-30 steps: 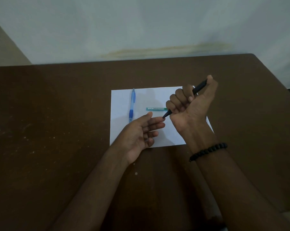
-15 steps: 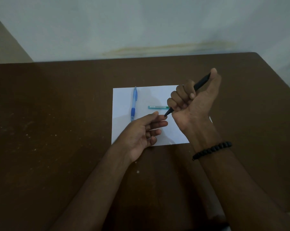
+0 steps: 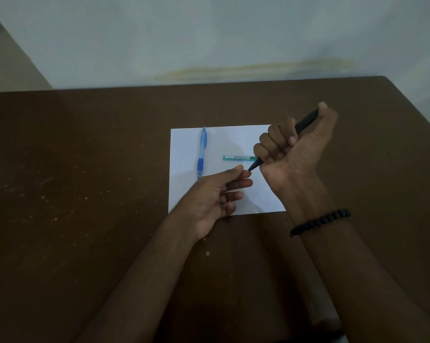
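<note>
Obs., standing by the tabletop. Places given relative to the white sheet.

- Right hand: above the sheet's right edge, fingers closed in a fist round the black pen, thumb capping its upper end. The pen is clear of the sheet, tilted, point aimed down toward the sheet's middle.
- Left hand: over the sheet's near edge, palm up, fingers relaxed and nearly straight, gripping nothing I can see. Thumb and forefinger tips sit right at the pen's point; touching or just short of it, I cannot tell.
- Blue pen: lies along the sheet's left side. Small green tube: lies crosswise at the sheet's middle, its right end behind the right fist.
- Beaded bracelet on the right wrist, off the sheet's near right corner.

Judgement: the step looks like working the pen's point while the thumb presses the top. To do it well, keep the barrel steady in the fist, press straight down its axis, and let the left fingertips meet the point lightly rather than squeeze. Do this over the sheet so anything dropped shows.

Writing: the green tube bears a pale printed strip, too small to read. No legible marks elsewhere.
</note>
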